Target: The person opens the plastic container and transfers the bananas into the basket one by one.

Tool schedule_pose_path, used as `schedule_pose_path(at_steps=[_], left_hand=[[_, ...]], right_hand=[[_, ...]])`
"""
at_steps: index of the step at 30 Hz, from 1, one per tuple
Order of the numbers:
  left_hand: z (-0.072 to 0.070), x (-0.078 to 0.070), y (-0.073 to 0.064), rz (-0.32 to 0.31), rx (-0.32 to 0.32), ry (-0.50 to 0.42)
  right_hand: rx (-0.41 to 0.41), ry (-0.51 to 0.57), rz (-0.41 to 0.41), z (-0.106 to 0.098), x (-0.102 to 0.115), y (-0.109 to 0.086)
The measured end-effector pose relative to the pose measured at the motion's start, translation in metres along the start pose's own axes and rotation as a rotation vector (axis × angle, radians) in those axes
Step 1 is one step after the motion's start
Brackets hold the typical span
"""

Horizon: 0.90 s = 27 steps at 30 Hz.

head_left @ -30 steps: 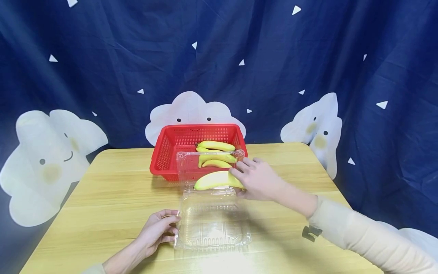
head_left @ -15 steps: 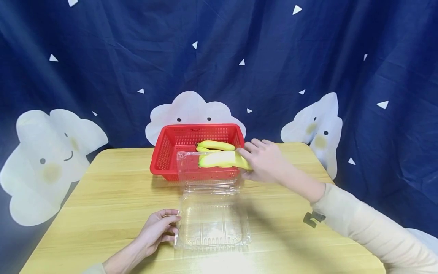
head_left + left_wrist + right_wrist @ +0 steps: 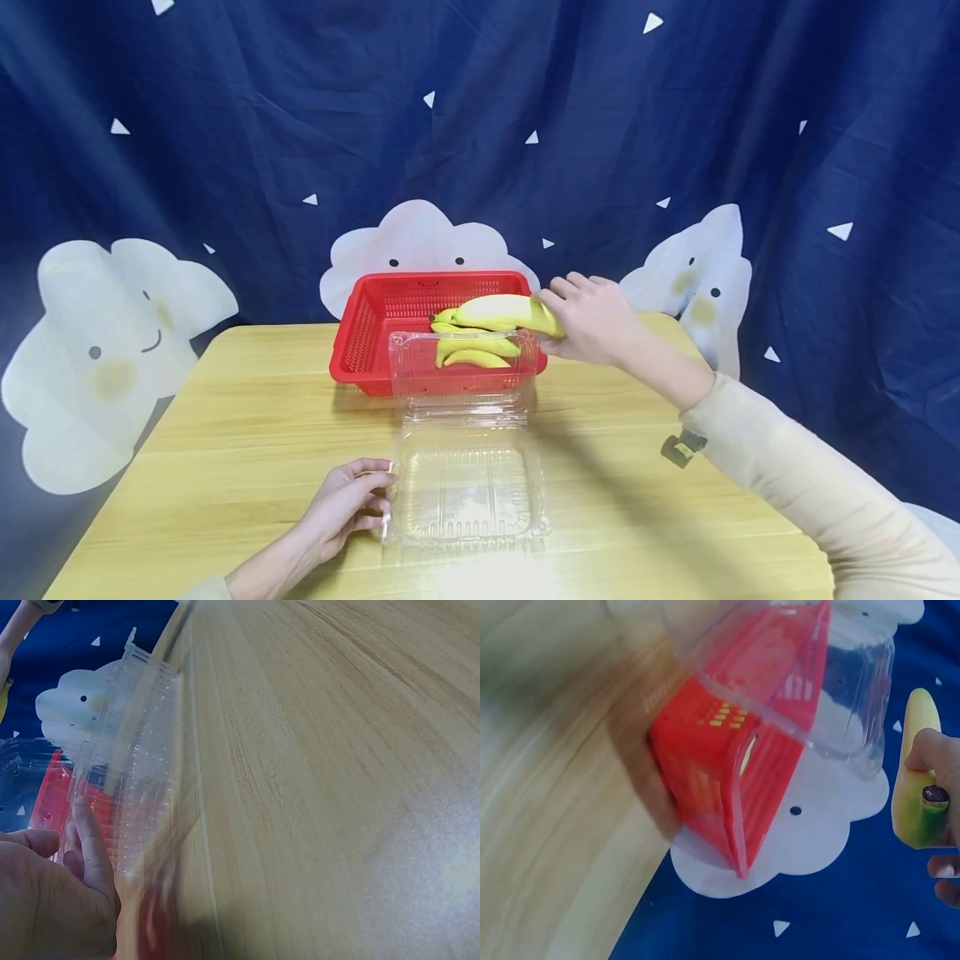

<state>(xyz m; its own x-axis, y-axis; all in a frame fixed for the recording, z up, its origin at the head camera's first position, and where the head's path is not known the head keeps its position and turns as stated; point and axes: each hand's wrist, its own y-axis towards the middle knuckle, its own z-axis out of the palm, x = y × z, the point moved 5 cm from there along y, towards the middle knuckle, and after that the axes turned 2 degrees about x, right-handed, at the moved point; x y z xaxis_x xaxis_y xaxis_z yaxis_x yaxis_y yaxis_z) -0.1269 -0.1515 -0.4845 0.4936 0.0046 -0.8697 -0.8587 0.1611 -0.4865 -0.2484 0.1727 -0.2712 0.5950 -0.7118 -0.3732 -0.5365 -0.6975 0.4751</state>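
Observation:
In the head view my right hand [image 3: 596,321] grips a large yellow banana [image 3: 495,311] by its right end, holding it level above the red basket. The right wrist view shows this banana's dark stem [image 3: 934,795] beside the fingers. My left hand [image 3: 345,504] pinches the left edge of a clear plastic clamshell box [image 3: 465,496], with thumb and fingers at the edge in the left wrist view. The box's base lies on the table and its raised lid [image 3: 408,354] stands in front of the basket. Several more bananas [image 3: 444,327] lie in the basket, partly behind the see-through lid.
The red perforated basket [image 3: 360,367] stands at the table's back. Around it runs the pale wooden table [image 3: 247,433], whose far edge meets a dark blue curtain [image 3: 480,117] with clouds and triangles. Light glares off the table near the box.
My right hand has lifted the banana from just above the box's hinge, up and away past the lid's top to above the basket. My left hand has stayed put.

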Motion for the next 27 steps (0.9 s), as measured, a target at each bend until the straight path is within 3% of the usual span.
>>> schedule_pose_path(at_steps=[5,15,27], left_hand=[[0.001,0.001,-0.001,-0.001,0.009,-0.003],[0.0,0.002,-0.001,-0.002,0.005,-0.003],[-0.001,0.0,-0.001,0.008,0.015,-0.009]], right_hand=[[0.008,0.009,0.057,0.01,-0.014,0.0],[-0.058,0.03,0.115,0.026,-0.033,0.0],[0.067,0.053,0.173,0.063,-0.044,-0.002]])
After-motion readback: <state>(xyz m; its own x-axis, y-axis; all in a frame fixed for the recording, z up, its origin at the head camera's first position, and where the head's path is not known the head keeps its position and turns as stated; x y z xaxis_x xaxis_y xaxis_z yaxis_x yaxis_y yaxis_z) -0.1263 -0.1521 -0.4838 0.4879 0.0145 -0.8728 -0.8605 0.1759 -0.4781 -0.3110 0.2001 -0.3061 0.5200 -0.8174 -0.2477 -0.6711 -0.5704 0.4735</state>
